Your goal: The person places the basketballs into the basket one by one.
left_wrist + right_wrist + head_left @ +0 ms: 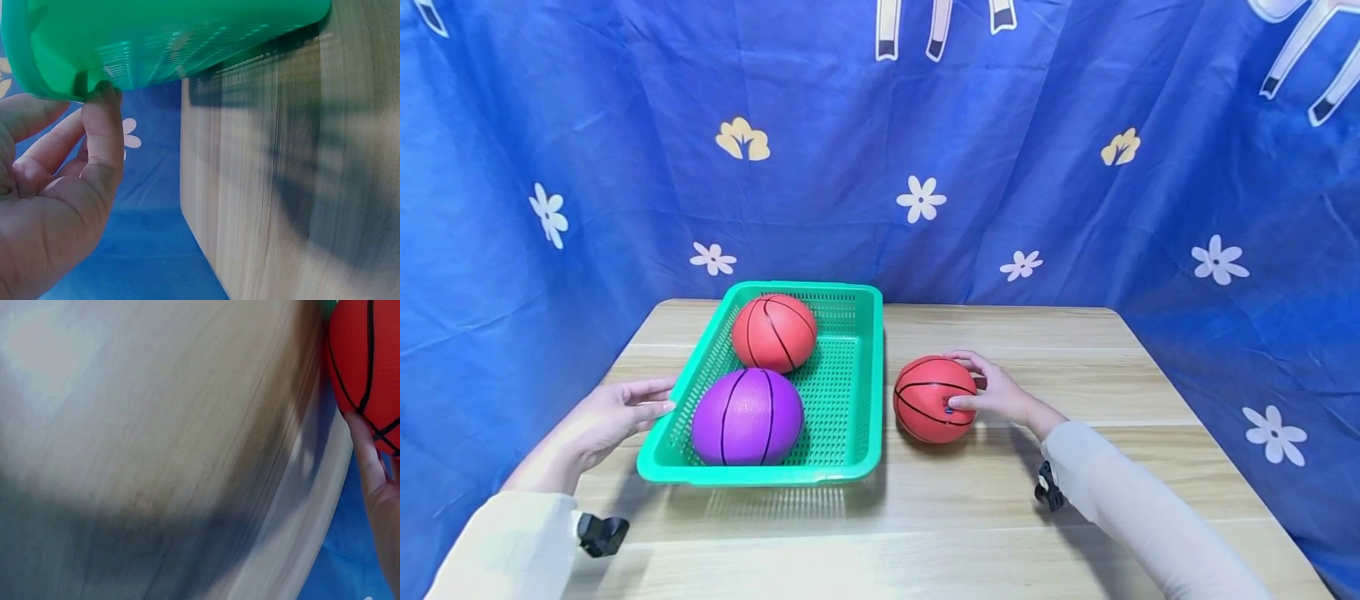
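Note:
On the left of the table, a green plastic basket [871, 400] has its near-left rim pinched by my left hand [613, 417]. In the left wrist view, the thumb [103, 128] presses up against that rim [47, 90]. Inside the basket, a purple ball [747, 419] with black lines lies in front of a red basketball [775, 332]. Just right of the basket, my right hand [1000, 398] holds another red basketball [928, 404] from its right side, thumb in front and fingers behind. The right wrist view shows only part of this ball [356, 359].
The light wooden table [1000, 517] extends beneath everything. A blue patterned curtain [820, 217] hangs behind its far edge and down both sides. Black wrist cameras sit on the left cuff [601, 535] and right cuff [1048, 487].

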